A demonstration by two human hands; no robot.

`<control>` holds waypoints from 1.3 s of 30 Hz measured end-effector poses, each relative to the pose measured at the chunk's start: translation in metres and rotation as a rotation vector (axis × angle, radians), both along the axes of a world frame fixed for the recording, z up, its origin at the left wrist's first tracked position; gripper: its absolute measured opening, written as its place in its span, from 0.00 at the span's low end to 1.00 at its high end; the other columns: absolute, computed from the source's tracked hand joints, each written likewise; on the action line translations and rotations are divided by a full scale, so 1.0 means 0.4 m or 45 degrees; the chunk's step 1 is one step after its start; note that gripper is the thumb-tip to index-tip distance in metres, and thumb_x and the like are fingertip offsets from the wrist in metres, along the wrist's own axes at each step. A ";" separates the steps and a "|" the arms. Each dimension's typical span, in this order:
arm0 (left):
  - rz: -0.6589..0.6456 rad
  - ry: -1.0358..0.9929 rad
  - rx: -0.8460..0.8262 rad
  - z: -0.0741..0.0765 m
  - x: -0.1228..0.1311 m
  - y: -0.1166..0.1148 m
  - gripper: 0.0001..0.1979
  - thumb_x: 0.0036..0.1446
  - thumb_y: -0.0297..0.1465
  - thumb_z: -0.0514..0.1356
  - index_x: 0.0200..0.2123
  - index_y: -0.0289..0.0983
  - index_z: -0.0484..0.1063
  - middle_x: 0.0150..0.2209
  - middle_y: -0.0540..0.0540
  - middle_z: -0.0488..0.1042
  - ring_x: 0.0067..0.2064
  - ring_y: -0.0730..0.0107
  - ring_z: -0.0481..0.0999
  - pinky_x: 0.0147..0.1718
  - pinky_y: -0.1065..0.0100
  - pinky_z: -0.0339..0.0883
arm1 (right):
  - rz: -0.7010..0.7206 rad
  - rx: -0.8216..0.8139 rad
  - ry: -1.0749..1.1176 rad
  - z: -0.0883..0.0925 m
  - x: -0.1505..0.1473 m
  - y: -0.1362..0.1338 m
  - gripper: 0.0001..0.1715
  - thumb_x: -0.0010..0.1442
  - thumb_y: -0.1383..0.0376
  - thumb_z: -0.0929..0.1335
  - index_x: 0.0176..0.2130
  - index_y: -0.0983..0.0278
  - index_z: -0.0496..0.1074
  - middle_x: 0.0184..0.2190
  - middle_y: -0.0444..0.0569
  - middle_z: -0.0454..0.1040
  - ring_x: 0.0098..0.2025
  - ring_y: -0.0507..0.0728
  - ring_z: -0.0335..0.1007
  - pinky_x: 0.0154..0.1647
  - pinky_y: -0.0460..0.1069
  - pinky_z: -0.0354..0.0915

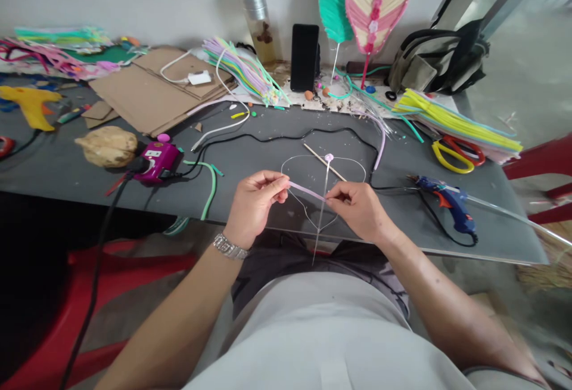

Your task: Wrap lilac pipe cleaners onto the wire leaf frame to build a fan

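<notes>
Head view: the left hand (254,208) and right hand (360,211) each pinched one end of a pale pink strip (306,191) between thumb and fingers (a metal wristwatch (230,246) on the left wrist), over a leaf-shaped wire frame (353,160).

A craft workshop: hot glue gun (447,206), coloured strips (460,120), cardboard (152,90).

Grey worktable (254,160) with cardboard (156,92), glue gun (449,205)

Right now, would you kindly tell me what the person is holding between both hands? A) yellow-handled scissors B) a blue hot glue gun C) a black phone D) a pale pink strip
D: a thin pale pink strip runs between the pinched fingers of the left hand and the right hand.
</notes>
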State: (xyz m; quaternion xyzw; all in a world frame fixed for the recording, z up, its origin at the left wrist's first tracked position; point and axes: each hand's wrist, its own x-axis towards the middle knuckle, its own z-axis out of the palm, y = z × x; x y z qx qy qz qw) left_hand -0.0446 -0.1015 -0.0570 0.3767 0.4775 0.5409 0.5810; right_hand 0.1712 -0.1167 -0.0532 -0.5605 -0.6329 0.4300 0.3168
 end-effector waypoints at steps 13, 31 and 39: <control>-0.071 -0.026 -0.096 -0.002 -0.015 0.004 0.13 0.43 0.35 0.77 0.28 0.36 0.80 0.26 0.49 0.76 0.27 0.74 0.75 0.27 0.72 0.68 | 0.017 -0.026 0.047 -0.006 0.004 0.007 0.11 0.56 0.60 0.70 0.31 0.65 0.79 0.27 0.45 0.77 0.27 0.51 0.63 0.31 0.47 0.59; -0.048 -0.096 -0.184 -0.019 -0.013 0.009 0.14 0.39 0.35 0.78 0.26 0.34 0.79 0.24 0.49 0.74 0.28 0.77 0.71 0.25 0.74 0.62 | -0.011 0.028 0.039 -0.008 -0.014 0.001 0.09 0.55 0.64 0.68 0.27 0.65 0.76 0.22 0.42 0.72 0.26 0.49 0.61 0.28 0.46 0.56; -0.090 -0.078 -0.046 0.063 -0.020 -0.002 0.13 0.43 0.35 0.77 0.29 0.36 0.80 0.23 0.50 0.75 0.27 0.75 0.73 0.23 0.75 0.64 | -0.027 0.193 -0.038 0.102 -0.002 0.004 0.07 0.56 0.66 0.69 0.29 0.65 0.78 0.22 0.41 0.74 0.25 0.49 0.62 0.28 0.46 0.57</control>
